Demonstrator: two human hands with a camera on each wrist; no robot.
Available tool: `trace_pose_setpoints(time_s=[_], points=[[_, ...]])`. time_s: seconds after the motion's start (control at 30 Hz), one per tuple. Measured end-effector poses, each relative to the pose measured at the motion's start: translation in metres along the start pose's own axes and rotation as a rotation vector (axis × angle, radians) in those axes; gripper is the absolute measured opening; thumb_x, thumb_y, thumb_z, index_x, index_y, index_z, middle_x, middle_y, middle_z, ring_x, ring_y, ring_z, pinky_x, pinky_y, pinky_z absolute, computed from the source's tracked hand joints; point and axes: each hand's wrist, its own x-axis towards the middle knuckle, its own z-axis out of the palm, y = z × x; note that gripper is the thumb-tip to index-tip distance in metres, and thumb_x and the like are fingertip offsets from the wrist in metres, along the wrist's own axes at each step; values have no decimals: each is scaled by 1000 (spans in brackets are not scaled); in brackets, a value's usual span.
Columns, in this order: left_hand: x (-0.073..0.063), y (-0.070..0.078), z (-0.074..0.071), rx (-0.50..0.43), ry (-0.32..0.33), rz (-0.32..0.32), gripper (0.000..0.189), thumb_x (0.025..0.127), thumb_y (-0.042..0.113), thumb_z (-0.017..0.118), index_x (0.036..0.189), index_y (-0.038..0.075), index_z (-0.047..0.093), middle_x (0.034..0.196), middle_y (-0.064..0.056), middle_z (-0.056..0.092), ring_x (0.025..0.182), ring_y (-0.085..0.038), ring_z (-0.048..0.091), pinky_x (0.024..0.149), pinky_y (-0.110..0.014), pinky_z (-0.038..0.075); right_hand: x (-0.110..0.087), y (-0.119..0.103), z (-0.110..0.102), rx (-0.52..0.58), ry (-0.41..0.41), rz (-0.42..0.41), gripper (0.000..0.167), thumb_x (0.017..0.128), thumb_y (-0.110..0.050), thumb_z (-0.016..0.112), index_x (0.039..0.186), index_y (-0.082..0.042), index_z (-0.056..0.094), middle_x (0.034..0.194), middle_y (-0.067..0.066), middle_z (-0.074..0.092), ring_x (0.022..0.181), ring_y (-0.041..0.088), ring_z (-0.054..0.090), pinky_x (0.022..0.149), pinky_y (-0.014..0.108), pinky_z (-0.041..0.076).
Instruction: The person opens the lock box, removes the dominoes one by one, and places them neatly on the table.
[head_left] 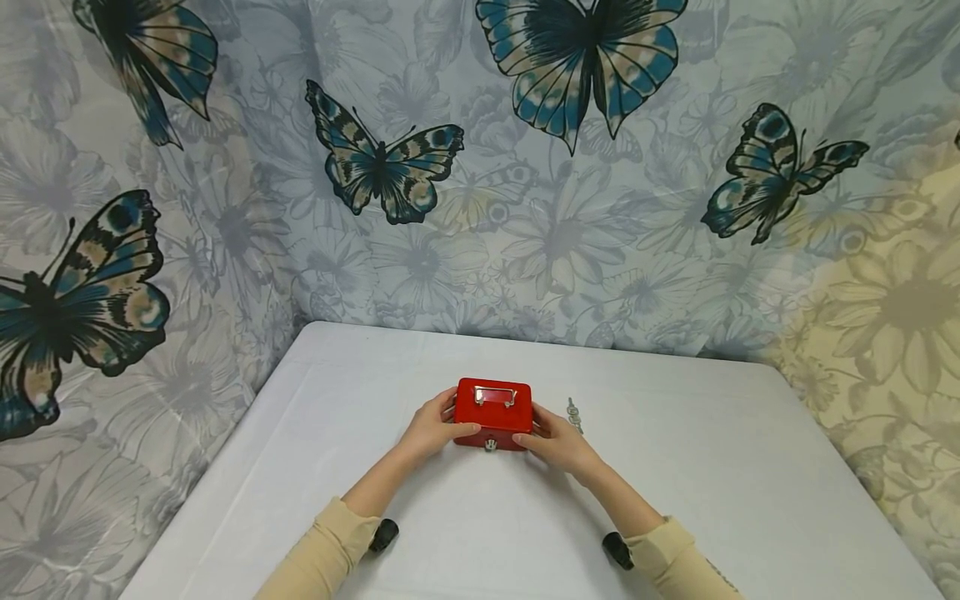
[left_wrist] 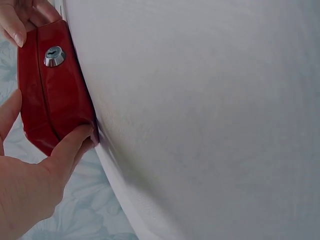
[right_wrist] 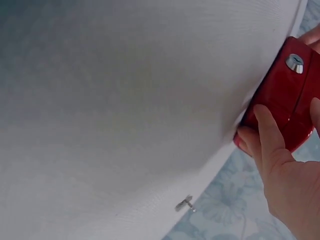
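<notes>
A small red cash box (head_left: 472,416) rests on the white table with its silver lock facing me. A metal carrying handle (head_left: 495,396) lies folded on the lid, which is down. My left hand (head_left: 435,429) grips the box's left end, thumb at the front and fingers round the side. At the opposite end my right hand (head_left: 561,443) holds it the same way. The left wrist view shows the keyhole in the round lock (left_wrist: 54,56) with no key in it. Just right of my right hand lies a small bunch of keys (head_left: 573,414).
A white cloth covers the table (head_left: 315,417). Behind and beside it hangs a floral fabric backdrop (head_left: 562,233) with blue butterflies. Small black devices sit at the left cuff (head_left: 384,535) and the right cuff (head_left: 618,551).
</notes>
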Motion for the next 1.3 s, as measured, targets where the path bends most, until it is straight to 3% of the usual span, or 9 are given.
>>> trace_pose_setpoints(time_s=[0.17, 0.47, 0.83, 1.3], points=[[0, 0, -1, 8, 3, -8, 83, 83, 19, 78, 149, -1, 33, 146, -21, 44, 130, -39, 46, 101, -47, 44, 0, -1, 0, -28, 12, 12, 74, 89, -28, 73, 147, 0, 38, 141, 18, 51, 125, 34, 53, 98, 45, 48], [-2, 1, -3, 22, 3, 40, 82, 85, 25, 77, 148, -2, 34, 142, -24, 47, 127, -39, 50, 99, -47, 46, 0, -4, -5, 0, 21, 14, 70, 89, -30, 72, 144, 2, 42, 134, 16, 58, 118, 29, 58, 94, 41, 52], [-5, 10, -2, 188, 75, 73, 75, 87, 38, 72, 147, 4, 41, 133, -21, 57, 118, -32, 59, 97, -46, 49, 1, -6, -8, -18, 79, 21, 65, 89, -36, 71, 137, 3, 52, 123, 17, 65, 111, 29, 64, 88, 39, 55], [-7, 17, -4, 219, 156, 61, 69, 84, 44, 74, 138, 6, 55, 120, -21, 64, 110, -31, 64, 90, -43, 54, 0, -15, -11, -89, 128, 40, 65, 87, -46, 70, 129, 2, 60, 109, 13, 71, 87, 20, 70, 80, 38, 57]])
